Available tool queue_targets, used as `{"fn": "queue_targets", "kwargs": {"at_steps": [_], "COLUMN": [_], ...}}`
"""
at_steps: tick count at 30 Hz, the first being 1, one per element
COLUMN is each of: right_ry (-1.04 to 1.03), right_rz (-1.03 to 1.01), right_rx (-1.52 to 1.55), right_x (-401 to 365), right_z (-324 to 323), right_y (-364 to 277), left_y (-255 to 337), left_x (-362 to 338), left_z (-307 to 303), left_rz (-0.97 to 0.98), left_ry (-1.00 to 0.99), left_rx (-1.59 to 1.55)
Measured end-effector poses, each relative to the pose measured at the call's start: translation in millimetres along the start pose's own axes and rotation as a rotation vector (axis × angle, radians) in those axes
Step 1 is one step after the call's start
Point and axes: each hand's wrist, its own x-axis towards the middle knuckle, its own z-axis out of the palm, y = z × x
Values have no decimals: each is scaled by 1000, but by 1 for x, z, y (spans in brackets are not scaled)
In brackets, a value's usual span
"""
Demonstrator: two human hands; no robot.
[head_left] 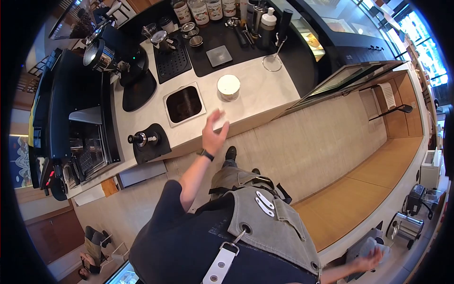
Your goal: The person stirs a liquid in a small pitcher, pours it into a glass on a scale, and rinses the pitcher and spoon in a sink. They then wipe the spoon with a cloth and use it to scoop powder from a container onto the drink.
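My left hand (pixel 215 131) is raised over the front edge of the pale counter (pixel 265 94), fingers spread and holding nothing. A black watch (pixel 205 154) sits on that wrist. The nearest thing is a glass cup with a white top (pixel 228 87), a little beyond the fingertips and apart from them. My right hand (pixel 372 260) is stretched far out to the low right, closed on a whitish object (pixel 371 246) on another surface; what that object is I cannot tell. I wear a dark shirt and a grey apron (pixel 269 222).
A square black-lined opening (pixel 184 104) is set in the counter. A tamper (pixel 142 139) lies on a black mat, with an espresso machine (pixel 71 118) and a grinder (pixel 101 53) further left. Bottles (pixel 203 9), small metal jugs (pixel 163 40) and a grey scale (pixel 219 55) stand at the back.
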Motion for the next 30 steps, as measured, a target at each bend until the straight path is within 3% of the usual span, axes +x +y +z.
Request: {"fn": "queue_targets", "kwargs": {"at_steps": [2, 4, 5, 7, 8, 10, 11, 12, 13, 14, 15, 16, 17, 19, 20, 21, 23, 25, 26, 28, 30], "right_ry": [13, 38, 47, 23, 8, -46, -81, -292, -379, -401, -556, -667, -722, -885, -960, -1045, -1203, -1239, -1252, -1264, -1185], "right_rz": [-142, -63, -24, 9, 26, 270, 377, 408, 488, 631, 698, 875, 1018, 1012, 1008, 1000, 957, 574, 484, 441, 503], "right_rx": [-87, -656, -940, -746, -648, -475, -199, 96, 36, 101, 320, 461, 623, 579, 465, 350, 200, 142, 140, 112, 143], "right_x": [57, 33, 24, 40, 48, 2, -17, -37, -61, -95, -126, -162, -194, -247, -265, -285, -311, -334, -339, -348, -371], "right_z": [-120, -154, -163, -178, -187, -78, -29, 11, 73, 132, 182, 220, 253, 300, 319, 340, 382, 391, 399, 402, 395], "right_y": [84, 82, 77, 162, 215, 174, 186, 220, 216, 205, 219, 152, 132, 75, 76, 98, 124, 113, 113, 87, 77], "left_y": [10, 2, -23, -71, -65, -50, -46, -42, -34, -26, -7, 11, 24, 23, 23, 39, 79, 105, 114, 149, 192], "left_x": [-42, -83, -106, -151, -165, -188, -194, -201, -206, -211, -211, -212, -212, -224, -230, -227, -215, -208, -202, -186, -172], "left_z": [-1, 22, 32, 55, 54, 51, 46, 39, 32, 20, 4, -13, -31, -64, -89, -118, -191, -277, -319, -406, -483], "left_rz": [-217, -309, -114, 266, 230, 159, -20, -195, -366, -472, -573, -672, -736, -493, -375, -488, -388, -262, -171, 149, 303], "left_ry": [-308, -533, -597, -687, -674, -638, -655, -662, -661, -638, -614, -592, -551, -274, -125, -50, 62, 220, 305, 502, 645], "left_rx": [32, 91, 208, 435, 457, 497, 404, 302, 190, 141, 86, 26, 14, 40, 75, 18, 160, 257, 271, 455, 392]}}
